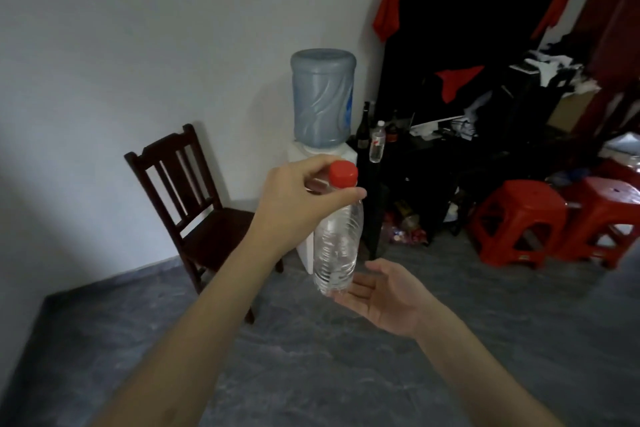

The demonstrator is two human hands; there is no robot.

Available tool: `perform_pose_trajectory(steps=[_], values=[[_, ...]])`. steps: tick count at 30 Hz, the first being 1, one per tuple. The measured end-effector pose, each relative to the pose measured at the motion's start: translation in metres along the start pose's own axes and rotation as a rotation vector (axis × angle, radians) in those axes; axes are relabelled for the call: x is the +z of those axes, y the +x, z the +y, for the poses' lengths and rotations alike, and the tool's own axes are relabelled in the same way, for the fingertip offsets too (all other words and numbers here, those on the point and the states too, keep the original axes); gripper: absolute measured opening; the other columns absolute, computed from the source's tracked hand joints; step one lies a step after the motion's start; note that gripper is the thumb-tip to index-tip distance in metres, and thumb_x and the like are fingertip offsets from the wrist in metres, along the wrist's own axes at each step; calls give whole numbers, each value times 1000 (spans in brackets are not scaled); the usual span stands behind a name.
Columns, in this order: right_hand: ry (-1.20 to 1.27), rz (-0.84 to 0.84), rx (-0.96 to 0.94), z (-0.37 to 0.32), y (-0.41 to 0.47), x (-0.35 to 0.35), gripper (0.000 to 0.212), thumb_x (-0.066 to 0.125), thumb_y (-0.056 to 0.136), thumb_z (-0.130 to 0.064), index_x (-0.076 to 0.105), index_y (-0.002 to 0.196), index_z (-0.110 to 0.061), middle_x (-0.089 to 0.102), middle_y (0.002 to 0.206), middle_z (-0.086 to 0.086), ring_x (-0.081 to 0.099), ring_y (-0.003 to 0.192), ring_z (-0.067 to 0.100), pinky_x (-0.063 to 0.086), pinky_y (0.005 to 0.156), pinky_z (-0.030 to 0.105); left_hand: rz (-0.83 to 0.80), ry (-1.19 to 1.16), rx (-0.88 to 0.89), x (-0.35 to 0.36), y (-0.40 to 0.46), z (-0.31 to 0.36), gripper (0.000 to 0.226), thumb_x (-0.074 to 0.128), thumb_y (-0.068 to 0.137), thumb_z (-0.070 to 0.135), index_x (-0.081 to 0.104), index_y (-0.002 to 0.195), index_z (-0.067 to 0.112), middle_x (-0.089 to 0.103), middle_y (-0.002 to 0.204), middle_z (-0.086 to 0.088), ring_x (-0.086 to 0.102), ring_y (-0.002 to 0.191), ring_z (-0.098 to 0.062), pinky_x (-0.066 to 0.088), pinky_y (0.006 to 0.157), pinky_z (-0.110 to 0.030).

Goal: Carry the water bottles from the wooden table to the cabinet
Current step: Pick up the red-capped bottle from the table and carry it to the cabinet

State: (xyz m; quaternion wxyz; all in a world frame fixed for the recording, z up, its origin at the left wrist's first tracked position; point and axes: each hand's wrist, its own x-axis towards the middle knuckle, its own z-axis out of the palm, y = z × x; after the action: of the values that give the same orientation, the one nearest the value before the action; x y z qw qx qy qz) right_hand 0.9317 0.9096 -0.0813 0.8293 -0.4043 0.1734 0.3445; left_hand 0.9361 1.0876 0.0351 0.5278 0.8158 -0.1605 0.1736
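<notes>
At the frame's centre, the left hand (294, 198) pinched a clear water bottle (337, 239) by its neck, while the open right hand (384, 298) cupped beneath, seemingly to steady it.

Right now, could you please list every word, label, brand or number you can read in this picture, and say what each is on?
No text can be read.
Held water bottle: clear, no label showing.
Small bottle on the dark cabinet: red and white label, too small to read.
Water dispenser jug: blue sticker at its right edge, too blurred to read.
</notes>
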Motion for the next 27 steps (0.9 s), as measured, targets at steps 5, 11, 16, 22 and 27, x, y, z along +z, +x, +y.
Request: perform_pose_trajectory(steps=[5, 11, 16, 22, 27], values=[[52, 23, -43, -31, 26, -23, 56, 52, 85, -15, 49, 131, 16, 57, 130, 35, 51, 129, 45, 57, 86, 46, -77, -43, 9, 34, 49, -19, 25, 88, 75, 28, 76, 97, 33, 77, 89, 17, 69, 81, 4, 49, 78, -10], [133, 49, -57, -101, 67, -72, 49, 44, 96, -20, 52, 130, 15, 61, 124, 35, 60, 117, 44, 60, 85, 46, -172, -24, 48, 94, 123, -39, 25, 87, 76, 29, 74, 97, 29, 75, 88, 17, 69, 84, 3, 49, 78, -9], [180, 70, -90, -175, 98, -110, 47, 42, 98, -19, 52, 129, 15, 61, 125, 35, 57, 122, 43, 58, 84, 45, -212, 6, 88, 152, 196, -50, 26, 85, 79, 28, 74, 102, 24, 74, 88, 15, 69, 86, 4, 50, 79, -8], [207, 123, -98, -248, 127, -150, 48, 41, 100, -22, 52, 129, 14, 58, 128, 35, 55, 124, 43, 60, 76, 45, -181, 29, 110, 212, 265, -71, 30, 82, 82, 31, 73, 110, 24, 74, 91, 16, 68, 88, 5, 51, 82, -10], [207, 133, -65, -283, 154, -173, 49, 40, 99, -21, 52, 128, 16, 57, 128, 37, 60, 115, 44, 62, 69, 44, -197, 46, 85, 241, 306, -98, 27, 80, 84, 33, 71, 109, 27, 72, 89, 18, 67, 89, 5, 48, 80, -7]])
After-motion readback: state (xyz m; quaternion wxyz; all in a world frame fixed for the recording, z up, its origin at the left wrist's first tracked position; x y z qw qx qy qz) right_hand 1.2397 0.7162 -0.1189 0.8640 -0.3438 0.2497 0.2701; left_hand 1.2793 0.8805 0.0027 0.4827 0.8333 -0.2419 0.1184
